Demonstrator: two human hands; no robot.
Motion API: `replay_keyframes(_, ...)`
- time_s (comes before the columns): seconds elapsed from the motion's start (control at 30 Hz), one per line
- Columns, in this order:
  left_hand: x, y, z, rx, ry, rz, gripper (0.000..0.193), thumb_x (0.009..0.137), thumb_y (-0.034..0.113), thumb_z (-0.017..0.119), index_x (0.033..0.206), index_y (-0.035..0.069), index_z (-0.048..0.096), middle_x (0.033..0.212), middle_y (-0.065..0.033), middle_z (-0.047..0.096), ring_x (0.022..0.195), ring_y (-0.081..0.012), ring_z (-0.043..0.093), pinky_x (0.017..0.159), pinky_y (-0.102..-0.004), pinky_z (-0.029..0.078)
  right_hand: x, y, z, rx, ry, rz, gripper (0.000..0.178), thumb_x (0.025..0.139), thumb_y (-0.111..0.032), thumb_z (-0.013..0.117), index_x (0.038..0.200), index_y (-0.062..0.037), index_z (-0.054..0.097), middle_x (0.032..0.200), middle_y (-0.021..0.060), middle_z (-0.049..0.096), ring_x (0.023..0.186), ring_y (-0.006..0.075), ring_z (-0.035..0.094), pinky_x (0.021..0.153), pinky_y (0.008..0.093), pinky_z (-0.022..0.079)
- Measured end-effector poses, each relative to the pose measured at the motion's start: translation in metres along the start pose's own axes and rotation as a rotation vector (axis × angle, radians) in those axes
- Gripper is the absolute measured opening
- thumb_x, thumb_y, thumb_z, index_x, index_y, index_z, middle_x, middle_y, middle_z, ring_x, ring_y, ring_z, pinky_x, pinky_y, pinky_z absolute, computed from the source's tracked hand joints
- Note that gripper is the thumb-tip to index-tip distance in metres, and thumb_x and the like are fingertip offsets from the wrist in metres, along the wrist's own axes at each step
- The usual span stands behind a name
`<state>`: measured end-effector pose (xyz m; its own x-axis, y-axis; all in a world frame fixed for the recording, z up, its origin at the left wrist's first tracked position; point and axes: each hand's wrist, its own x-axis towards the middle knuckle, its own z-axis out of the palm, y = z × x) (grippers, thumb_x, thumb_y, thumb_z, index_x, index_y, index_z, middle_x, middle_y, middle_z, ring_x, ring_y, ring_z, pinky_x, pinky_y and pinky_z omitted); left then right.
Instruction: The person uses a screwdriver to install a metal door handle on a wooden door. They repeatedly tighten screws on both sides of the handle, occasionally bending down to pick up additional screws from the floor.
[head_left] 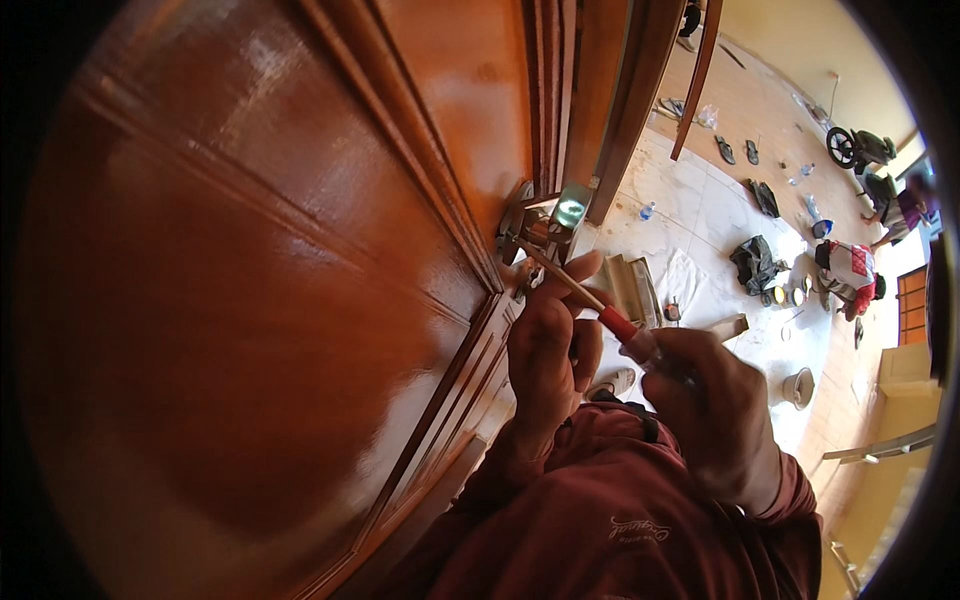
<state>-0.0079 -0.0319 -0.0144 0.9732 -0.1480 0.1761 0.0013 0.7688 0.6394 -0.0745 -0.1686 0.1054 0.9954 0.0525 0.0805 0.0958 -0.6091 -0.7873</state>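
My right hand is closed round the clear handle of a screwdriver that has a red collar. Its thin shaft slants up and left, and the tip reaches the metal lock fitting on the edge of a glossy brown wooden door. Just below the fitting, my left hand has its fingers curled close beside the shaft. What those fingers grip, if anything, is hidden. A bright reflection sits on the metal plate of the fitting.
The door fills the left side; its frame rises beyond the fitting. On the tiled floor lie a tape measure, a black bag, slippers and a bucket. Another person crouches at the far right.
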Motion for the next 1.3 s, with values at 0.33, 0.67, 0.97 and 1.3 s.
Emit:
replay_keyframes(0.33,0.016,0.011,0.002,-0.369,-0.178,-0.012,0.029,0.105,0.023,0.044,0.110,-0.002,0.059,0.092,-0.0195,0.068,0.038,-0.0016,0.030,0.038,-0.0179,0.026,-0.009,0.014,0.014,-0.372,0.016,-0.424,0.064,0.081,-0.002,0.066,0.140,0.0032,0.042,0.080,0.0101,0.055,0.059,0.0192,0.056,0.046,0.0328,0.045)
replay_keyframes(0.67,0.019,0.021,0.009,-0.285,-0.158,-0.031,0.032,0.106,0.023,0.042,0.111,-0.003,0.059,0.095,-0.0221,0.069,0.037,-0.0004,0.028,0.037,-0.0173,0.025,0.015,-0.005,-0.024,0.873,-0.334,0.465,0.039,0.102,-0.026,0.049,0.131,-0.0001,0.045,0.081,0.0106,0.066,0.056,0.0059,0.048,0.047,0.0216,0.033)
replay_keyframes(0.97,0.016,0.015,0.017,-0.450,-0.122,-0.067,0.032,0.106,0.023,0.043,0.111,-0.005,0.058,0.096,-0.0226,0.069,0.037,-0.0006,0.030,0.036,-0.0169,0.026,-0.009,-0.004,0.002,-0.521,0.040,-0.337,0.041,0.086,-0.005,0.068,0.125,0.0009,0.056,0.093,0.0187,0.063,0.068,0.0268,0.066,0.053,0.0317,0.052)
replay_keyframes(1.3,0.018,0.005,0.012,-0.440,-0.179,-0.007,0.033,0.106,0.024,0.043,0.112,-0.005,0.057,0.097,-0.0232,0.069,0.036,-0.0013,0.032,0.037,-0.0170,0.027,-0.014,0.008,-0.001,-0.649,-0.012,-0.421,0.058,0.086,-0.007,0.070,0.138,-0.0039,0.046,0.098,0.0140,0.061,0.063,0.0212,0.061,0.054,0.0350,0.051)
